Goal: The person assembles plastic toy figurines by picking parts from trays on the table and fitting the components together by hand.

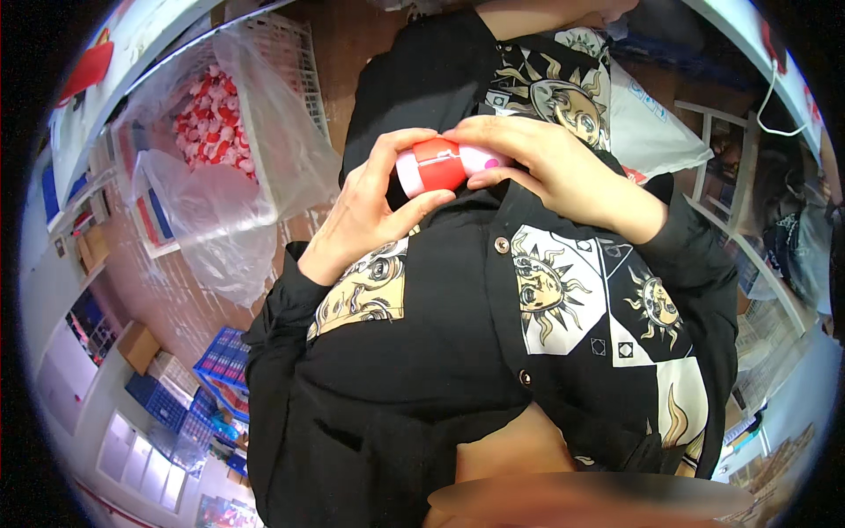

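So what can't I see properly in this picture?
All in the head view:
Red-and-pink rounded object: underside hidden, facing away.
Left hand, right hand: some fingers hidden behind that object or the hands themselves.
Loose red-and-pink pieces: too small to tell shapes.
White plastic bag: contents hidden by its own plastic.

at left, a brown, white-streaked floor (163, 283) carries a white lattice-sided crate (305, 66), upper left; a clear plastic bag (198, 189) lines it, holding small red and pink pieces (214, 128).
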Available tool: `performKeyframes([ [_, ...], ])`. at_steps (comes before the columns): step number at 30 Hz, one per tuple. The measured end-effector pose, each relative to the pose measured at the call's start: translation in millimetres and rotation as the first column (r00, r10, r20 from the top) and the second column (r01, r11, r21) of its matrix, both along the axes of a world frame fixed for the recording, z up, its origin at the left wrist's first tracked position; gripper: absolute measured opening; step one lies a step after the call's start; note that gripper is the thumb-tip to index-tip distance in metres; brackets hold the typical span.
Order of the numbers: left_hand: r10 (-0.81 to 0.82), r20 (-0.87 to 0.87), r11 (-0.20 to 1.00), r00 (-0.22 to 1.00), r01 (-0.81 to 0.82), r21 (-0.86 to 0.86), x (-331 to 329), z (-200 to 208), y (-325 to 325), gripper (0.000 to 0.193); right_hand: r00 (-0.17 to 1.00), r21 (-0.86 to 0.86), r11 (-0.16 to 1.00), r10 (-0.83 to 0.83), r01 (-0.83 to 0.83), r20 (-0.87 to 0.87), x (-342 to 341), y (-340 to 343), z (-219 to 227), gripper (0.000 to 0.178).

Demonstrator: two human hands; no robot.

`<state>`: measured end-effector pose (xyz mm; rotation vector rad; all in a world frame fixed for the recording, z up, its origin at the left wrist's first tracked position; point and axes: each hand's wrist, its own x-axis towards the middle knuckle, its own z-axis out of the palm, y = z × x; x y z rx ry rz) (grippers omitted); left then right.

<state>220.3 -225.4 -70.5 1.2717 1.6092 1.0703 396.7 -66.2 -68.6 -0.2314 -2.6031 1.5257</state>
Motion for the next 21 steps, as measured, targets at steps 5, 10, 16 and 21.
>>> performKeyframes([
  [5,-0.069,-0.222,0.976,0.973,0.111,0.186,-7.4,-6.3,-0.5,0.046,0.998,-0.001,1.0,-0.01,0.011,0.058,-0.2,-7.0,5.7,0.041],
  [10,-0.085,-0.159,0.973,0.984,0.116,0.198,-4.3,-5.6,-1.5,0.047,1.0,0.136,0.99,0.022,-0.021,-0.006,-11.4,-9.1,0.2,0.034],
  [16,-0.079,-0.187,0.975,0.979,0.115,0.191,-1.3,-8.3,-3.3,0.043,0.998,0.1,0.994,0.043,-0.048,0.051,-11.9,-10.3,-4.2,0.033],
  [21,-0.124,-0.263,0.969,0.957,0.174,0.173,-2.1,-6.8,-2.9,0.043,0.999,0.133,0.991,0.021,-0.027,0.048,-9.0,-15.6,-2.3,0.026],
])
